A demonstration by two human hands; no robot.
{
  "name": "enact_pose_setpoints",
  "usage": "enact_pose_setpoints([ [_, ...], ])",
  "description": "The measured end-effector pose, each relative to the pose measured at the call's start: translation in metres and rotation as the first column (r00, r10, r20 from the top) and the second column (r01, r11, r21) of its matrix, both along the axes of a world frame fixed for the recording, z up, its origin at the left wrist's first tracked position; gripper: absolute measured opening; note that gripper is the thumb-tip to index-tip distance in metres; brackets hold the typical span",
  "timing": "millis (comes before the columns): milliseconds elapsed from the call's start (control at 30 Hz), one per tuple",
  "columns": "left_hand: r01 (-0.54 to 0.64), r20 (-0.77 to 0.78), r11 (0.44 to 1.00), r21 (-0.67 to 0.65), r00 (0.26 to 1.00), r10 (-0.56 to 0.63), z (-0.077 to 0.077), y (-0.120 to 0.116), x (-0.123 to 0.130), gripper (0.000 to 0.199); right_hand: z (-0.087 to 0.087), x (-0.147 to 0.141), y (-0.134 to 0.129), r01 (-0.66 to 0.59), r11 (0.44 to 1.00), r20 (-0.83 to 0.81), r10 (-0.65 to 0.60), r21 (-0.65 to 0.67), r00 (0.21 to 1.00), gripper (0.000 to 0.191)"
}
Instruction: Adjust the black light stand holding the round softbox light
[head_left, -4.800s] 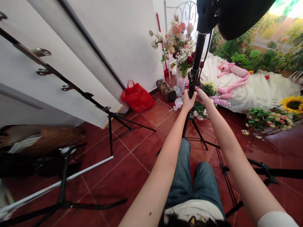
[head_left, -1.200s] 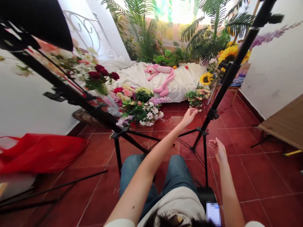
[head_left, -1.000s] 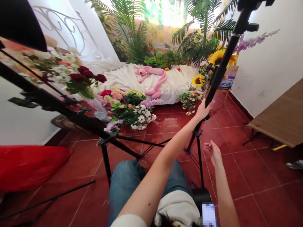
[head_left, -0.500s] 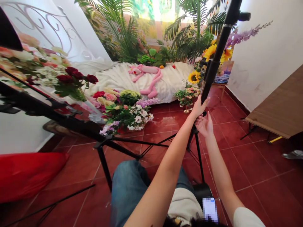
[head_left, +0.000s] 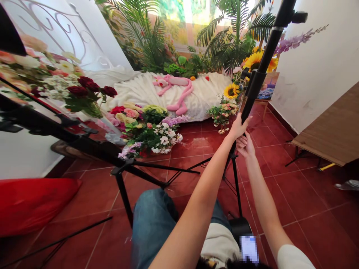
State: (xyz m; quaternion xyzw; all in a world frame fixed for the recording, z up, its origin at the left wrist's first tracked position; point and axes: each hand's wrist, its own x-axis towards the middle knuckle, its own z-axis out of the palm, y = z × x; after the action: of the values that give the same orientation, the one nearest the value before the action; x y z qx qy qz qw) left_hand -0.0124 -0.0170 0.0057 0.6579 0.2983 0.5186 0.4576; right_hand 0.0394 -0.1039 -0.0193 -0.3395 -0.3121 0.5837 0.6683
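A black light stand (head_left: 255,80) leans up to the right, its legs spread on the floor. My left hand (head_left: 239,126) is wrapped round its pole, the thumb pointing right. Just below and to the right, my right hand (head_left: 245,145) is at the pole with its fingers curled inward. Whatever those fingers press on is hidden behind the pole and my left hand. Beyond the stand are sunflowers (head_left: 232,90) and a small potted flower arrangement (head_left: 223,112).
A second black stand (head_left: 92,147) crosses the left side, near flower bouquets (head_left: 153,130). A pink plush toy (head_left: 179,82) lies on white cloth (head_left: 134,89). At the right is a brown board (head_left: 331,123); a red bag-like object (head_left: 36,205) lies left.
The upper pole and both my hands have shifted slightly right. The right hand's fingers look more curled in now. My left hand keeps its grip.
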Motion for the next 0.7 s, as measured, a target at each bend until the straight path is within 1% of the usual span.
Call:
enact_pose_setpoints([
  [33, 0.003, -0.004, 1.000, -0.005, 1.000, -0.003, 0.000, 0.000, 0.000, 0.034, 0.001, 0.003, -0.001, 0.077, 0.997, 0.204, -0.076, 0.001, 0.976, 0.050],
  [67, 0.004, -0.008, 1.000, -0.008, 1.000, -0.004, -0.001, 0.001, 0.000, 0.034, 0.002, 0.007, -0.003, 0.164, 0.986, 0.421, -0.163, 0.035, 0.892, 0.045],
  [100, 0.004, -0.011, 1.000, -0.007, 1.000, -0.004, -0.001, 0.001, 0.000, 0.034, 0.004, 0.011, -0.006, 0.240, 0.965, 0.618, -0.252, 0.104, 0.745, 0.038],
  [133, 0.002, -0.012, 1.000, -0.003, 1.000, -0.002, -0.002, 0.001, 0.000, 0.034, 0.006, 0.016, -0.010, 0.286, 0.939, 0.767, -0.324, 0.191, 0.553, 0.030],
  [167, -0.002, -0.011, 1.000, 0.004, 1.000, 0.002, -0.002, 0.001, 0.000, 0.034, 0.008, 0.022, -0.014, 0.298, 0.915, 0.859, -0.371, 0.273, 0.351, 0.022],
  [200, -0.004, -0.011, 1.000, 0.008, 1.000, 0.004, -0.002, 0.001, 0.000, 0.033, 0.011, 0.027, -0.018, 0.292, 0.894, 0.900, -0.400, 0.341, 0.173, 0.015],
  [233, -0.005, -0.011, 1.000, 0.008, 1.000, 0.005, -0.002, 0.001, 0.000, 0.032, 0.014, 0.033, -0.023, 0.280, 0.876, 0.908, -0.418, 0.392, 0.037, 0.012],
  [267, -0.004, -0.011, 1.000, 0.003, 1.000, 0.004, -0.002, 0.001, 0.001, 0.031, 0.017, 0.037, -0.026, 0.267, 0.863, 0.901, -0.431, 0.428, -0.051, 0.011],
  [300, -0.001, -0.011, 1.000, -0.004, 1.000, 0.001, -0.002, 0.001, 0.001, 0.031, 0.020, 0.041, -0.029, 0.260, 0.850, 0.888, -0.450, 0.459, -0.097, 0.011],
  [333, 0.003, -0.010, 1.000, -0.012, 1.000, -0.003, -0.002, 0.001, 0.001, 0.030, 0.024, 0.044, -0.030, 0.263, 0.829, 0.869, -0.481, 0.493, -0.113, 0.012],
  [367, 0.009, -0.010, 1.000, -0.017, 1.000, -0.009, -0.002, 0.001, 0.001, 0.030, 0.028, 0.046, -0.030, 0.274, 0.800, 0.844, -0.525, 0.534, -0.111, 0.013],
  [433, 0.014, -0.009, 1.000, -0.014, 1.000, -0.014, -0.003, 0.002, 0.002, 0.029, 0.042, 0.046, -0.026, 0.296, 0.723, 0.772, -0.629, 0.624, -0.089, 0.016],
  [500, 0.010, -0.007, 1.000, -0.005, 1.000, -0.010, -0.004, 0.003, 0.002, 0.029, 0.063, 0.044, -0.016, 0.291, 0.645, 0.685, -0.726, 0.707, -0.055, 0.016],
  [567, 0.001, -0.001, 1.000, -0.005, 1.000, -0.001, -0.006, 0.004, 0.002, 0.029, 0.091, 0.042, -0.002, 0.244, 0.583, 0.600, -0.800, 0.775, 0.006, 0.020],
  [600, -0.001, 0.000, 1.000, -0.010, 1.000, 0.001, -0.006, 0.004, 0.002, 0.029, 0.106, 0.041, 0.008, 0.209, 0.561, 0.564, -0.824, 0.801, 0.048, 0.027],
  [633, 0.001, 0.001, 1.000, -0.016, 1.000, -0.001, -0.007, 0.005, 0.003, 0.030, 0.120, 0.040, 0.019, 0.165, 0.550, 0.543, -0.835, 0.819, 0.091, 0.037],
  [667, 0.005, 0.000, 1.000, -0.021, 1.000, -0.005, -0.007, 0.005, 0.003, 0.030, 0.133, 0.038, 0.032, 0.116, 0.556, 0.542, -0.830, 0.823, 0.132, 0.046],
  [700, 0.008, 0.001, 1.000, -0.023, 1.000, -0.008, -0.007, 0.005, 0.004, 0.030, 0.145, 0.036, 0.045, 0.071, 0.582, 0.565, -0.808, 0.810, 0.169, 0.052],
])
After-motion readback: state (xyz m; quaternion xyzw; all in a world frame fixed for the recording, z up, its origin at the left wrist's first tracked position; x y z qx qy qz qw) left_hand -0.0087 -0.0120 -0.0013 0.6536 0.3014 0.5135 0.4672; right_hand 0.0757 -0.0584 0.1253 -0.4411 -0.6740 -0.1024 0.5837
